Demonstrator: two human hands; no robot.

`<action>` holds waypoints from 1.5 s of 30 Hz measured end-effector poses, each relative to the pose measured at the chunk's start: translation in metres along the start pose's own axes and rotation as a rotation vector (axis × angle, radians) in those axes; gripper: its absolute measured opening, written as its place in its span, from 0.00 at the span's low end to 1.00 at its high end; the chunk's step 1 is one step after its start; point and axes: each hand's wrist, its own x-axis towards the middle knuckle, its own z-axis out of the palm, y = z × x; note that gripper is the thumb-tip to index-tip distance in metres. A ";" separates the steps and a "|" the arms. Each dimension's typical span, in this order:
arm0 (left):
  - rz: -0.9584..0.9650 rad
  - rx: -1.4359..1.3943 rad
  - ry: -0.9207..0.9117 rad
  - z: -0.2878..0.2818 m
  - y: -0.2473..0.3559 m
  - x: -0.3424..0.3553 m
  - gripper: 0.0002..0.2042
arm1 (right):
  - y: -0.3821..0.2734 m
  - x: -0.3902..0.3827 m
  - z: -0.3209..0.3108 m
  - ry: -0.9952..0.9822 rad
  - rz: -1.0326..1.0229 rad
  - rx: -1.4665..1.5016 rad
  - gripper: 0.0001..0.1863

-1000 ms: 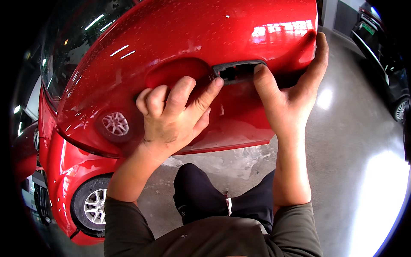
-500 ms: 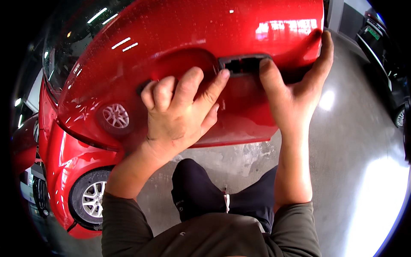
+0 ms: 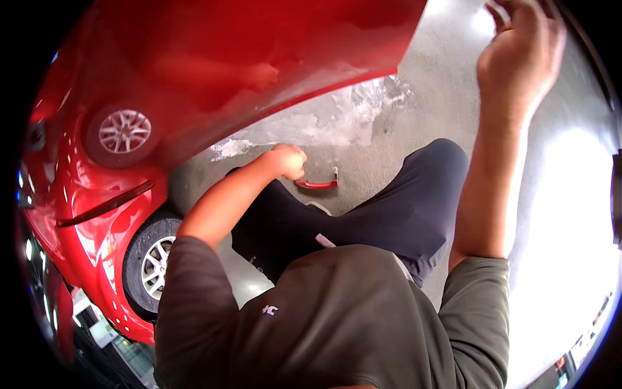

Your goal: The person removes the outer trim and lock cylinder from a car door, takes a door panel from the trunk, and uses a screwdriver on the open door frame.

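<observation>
My left hand point(image 3: 289, 162) is closed low over the floor beside my left knee. Its fingers meet one end of a red car door handle point(image 3: 317, 185), which sticks out to the right with a short prong at its far end. Exactly how the fingers wrap that end is hidden. Above lies the red car door point(image 3: 214, 78), swung open, its lower edge running down to the left. High at the right, away from the door, my right hand point(image 3: 521, 55) is raised with loosely bent, parted fingers and nothing visible in them; the upper border cuts off part of it.
To the left are the red car's front fender point(image 3: 94, 240) and a wheel point(image 3: 155, 266) with a silver rim. My bent legs point(image 3: 421, 201) in dark trousers frame the handle. Grey concrete floor point(image 3: 382, 149) stretches beneath the door, with a pale worn patch.
My left hand has left the door's handle recess and dropped to the red handle. My right hand has come off the door's edge and moved up and right. The view has shifted downward.
</observation>
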 end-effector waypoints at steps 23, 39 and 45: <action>-0.140 -0.069 -0.206 0.105 0.091 0.118 0.18 | 0.133 -0.199 -0.043 0.093 1.083 -0.483 0.33; 0.341 -1.228 -0.239 -0.172 0.222 -0.229 0.08 | -0.138 -0.176 -0.006 0.110 1.800 0.523 0.29; 0.508 -0.862 0.003 -0.164 0.239 -0.328 0.13 | -0.238 -0.089 0.016 -0.188 1.622 0.415 0.26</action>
